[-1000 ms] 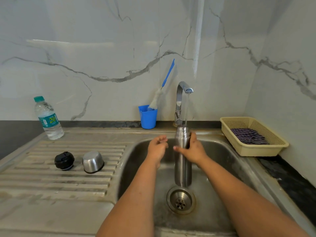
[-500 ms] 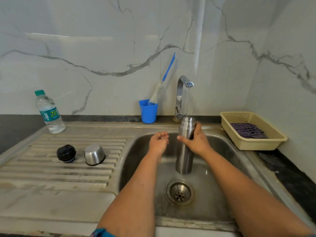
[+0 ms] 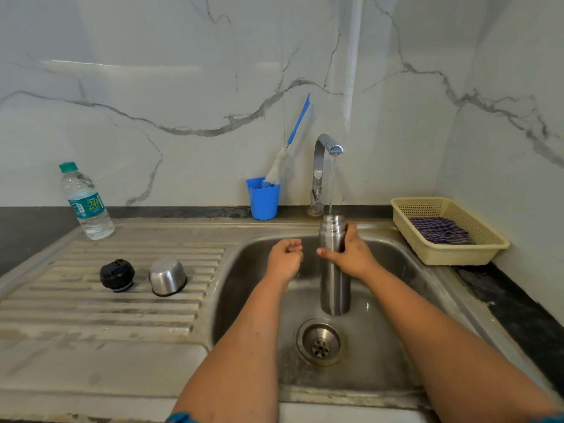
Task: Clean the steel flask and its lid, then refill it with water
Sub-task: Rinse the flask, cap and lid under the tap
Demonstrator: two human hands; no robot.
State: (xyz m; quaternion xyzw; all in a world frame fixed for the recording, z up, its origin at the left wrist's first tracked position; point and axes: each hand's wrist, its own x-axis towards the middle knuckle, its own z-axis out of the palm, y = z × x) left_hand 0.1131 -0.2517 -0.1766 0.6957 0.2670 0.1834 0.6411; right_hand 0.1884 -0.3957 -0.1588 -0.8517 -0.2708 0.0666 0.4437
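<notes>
My right hand (image 3: 351, 256) grips the upper part of the steel flask (image 3: 334, 285) and holds it upright over the sink basin (image 3: 244, 288). The flask's open mouth sits under the tap (image 3: 324, 166), and a thin stream of water runs into it. My left hand (image 3: 285, 259) hovers just left of the flask with its fingers loosely curled, holding nothing. On the ribbed drainboard (image 3: 91, 303) at the left lie the flask's black stopper (image 3: 117, 274) and its steel cup lid (image 3: 168, 276), upside down.
A blue cup (image 3: 263, 198) with a blue-handled bottle brush (image 3: 288, 148) stands left of the tap. A plastic water bottle (image 3: 86, 203) stands at the back left. A beige basket (image 3: 451, 251) holding a striped cloth sits right of the sink. The drain (image 3: 321, 341) is below the flask.
My right hand has lifted the flask from the sink floor closer to the tap spout. My left hand has stayed beside it.
</notes>
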